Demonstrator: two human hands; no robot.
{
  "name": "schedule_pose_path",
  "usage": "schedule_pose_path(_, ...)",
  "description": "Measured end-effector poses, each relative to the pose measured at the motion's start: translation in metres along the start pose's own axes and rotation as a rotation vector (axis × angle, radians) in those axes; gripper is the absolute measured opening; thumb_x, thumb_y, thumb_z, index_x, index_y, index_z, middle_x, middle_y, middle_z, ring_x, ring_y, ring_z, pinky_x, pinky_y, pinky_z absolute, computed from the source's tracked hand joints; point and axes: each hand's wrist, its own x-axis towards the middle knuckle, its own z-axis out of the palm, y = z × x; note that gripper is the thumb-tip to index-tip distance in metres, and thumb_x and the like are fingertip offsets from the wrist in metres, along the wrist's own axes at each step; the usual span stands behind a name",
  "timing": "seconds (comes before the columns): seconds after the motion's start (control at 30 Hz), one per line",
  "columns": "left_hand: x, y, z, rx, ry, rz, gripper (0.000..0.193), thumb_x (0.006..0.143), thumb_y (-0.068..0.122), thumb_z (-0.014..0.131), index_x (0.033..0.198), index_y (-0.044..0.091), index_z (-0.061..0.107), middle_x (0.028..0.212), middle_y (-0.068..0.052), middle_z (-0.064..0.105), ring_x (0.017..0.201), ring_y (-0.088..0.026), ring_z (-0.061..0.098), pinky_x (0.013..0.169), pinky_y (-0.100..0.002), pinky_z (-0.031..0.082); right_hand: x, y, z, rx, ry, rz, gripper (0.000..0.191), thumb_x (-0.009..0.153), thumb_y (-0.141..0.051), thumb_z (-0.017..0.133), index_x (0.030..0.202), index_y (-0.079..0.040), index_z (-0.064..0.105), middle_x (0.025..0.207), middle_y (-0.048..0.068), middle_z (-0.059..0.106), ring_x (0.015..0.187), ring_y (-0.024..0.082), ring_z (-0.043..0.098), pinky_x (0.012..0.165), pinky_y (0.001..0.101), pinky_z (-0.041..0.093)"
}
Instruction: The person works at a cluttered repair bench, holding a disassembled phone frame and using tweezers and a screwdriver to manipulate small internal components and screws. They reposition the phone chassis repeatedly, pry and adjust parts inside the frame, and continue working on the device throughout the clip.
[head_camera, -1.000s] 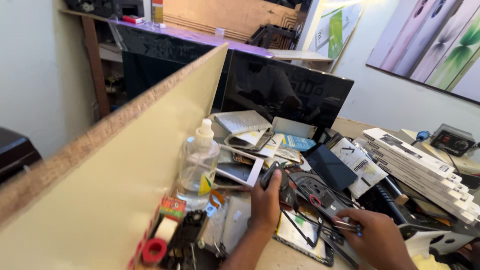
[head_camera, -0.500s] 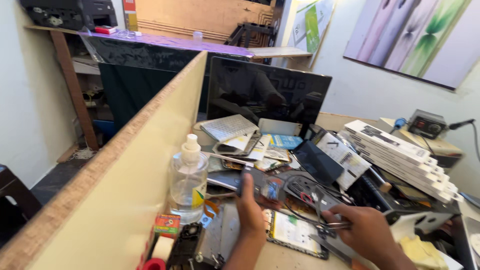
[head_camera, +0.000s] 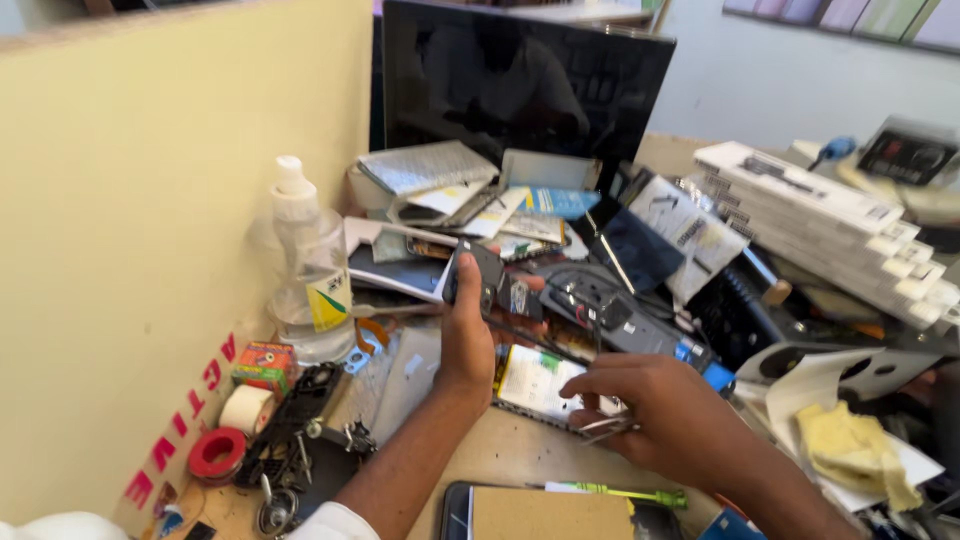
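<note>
Far back a dark monitor (head_camera: 525, 85) stands w/ a stack of white boxes (head_camera: 820, 215) to its right, a clear pump bottle (head_camera: 308, 270) at left by the yellow partition (head_camera: 170, 220). Your left hand (head_camera: 468, 335) is closed round a small black phone part (head_camera: 480, 275), raised over the cluttered surface (head_camera: 500, 455) at centre, prob. to face you. Near right, your right hand (head_camera: 665, 415) pinches metal tweezers (head_camera: 600, 430), tips low over a white-backed panel (head_camera: 535, 385).

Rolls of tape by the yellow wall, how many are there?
2. A white roll of tape lies by the yellow wall, under a small colourful box. A red roll of tape lies just below it. More may be hidden in the clutter.
</note>
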Motion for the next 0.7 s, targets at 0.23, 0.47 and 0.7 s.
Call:
schedule_pose_path(0.23, 0.008, -0.015, -0.011, 0.082, -0.031, -0.028, 0.070, 0.099, 0.067, 0.033, 0.139, 0.012, 0.050, 0.097, -0.013, 0.078, 0.061, -0.020, 0.071, 0.050, -0.031, 0.057, 0.005, 0.002, 0.017, -0.110, -0.056, 0.001, 0.027, 0.065, -0.002, 0.077, 0.090, -0.012, 0.075, 0.087, 0.005, 0.075, 0.080, 0.031, 0.072, 0.070, 0.0410, 0.055)
schedule_pose_path(0.47, 0.006, -0.009, -0.010, 0.082, -0.017, -0.040, 0.068, 0.099, 0.066, 0.033, 0.138, 0.014, 0.052, 0.094, -0.013, 0.077, 0.058, -0.019, 0.069, 0.046, -0.031, 0.054, 0.005, 0.012, 0.011, -0.154, -0.001, -0.027, 0.031, 0.063, 0.000, 0.073, 0.092, -0.012, 0.076, 0.081, 0.007, 0.076, 0.078, 0.028, 0.073, 0.068, 0.0389, 0.056)
schedule_pose_path(0.7, 0.007, -0.012, -0.014, 0.093, -0.024, -0.040, 0.070, 0.098, 0.067, 0.033, 0.138, 0.013, 0.054, 0.092, -0.011, 0.077, 0.058, -0.018, 0.071, 0.046, -0.029, 0.055, 0.002, 0.023, -0.011, -0.240, 0.156, 0.404, 0.019, 0.083, -0.024, 0.078, 0.095, -0.009, 0.078, 0.073, 0.011, 0.074, 0.064, 0.023, 0.068, 0.060, 0.0367, 0.055)
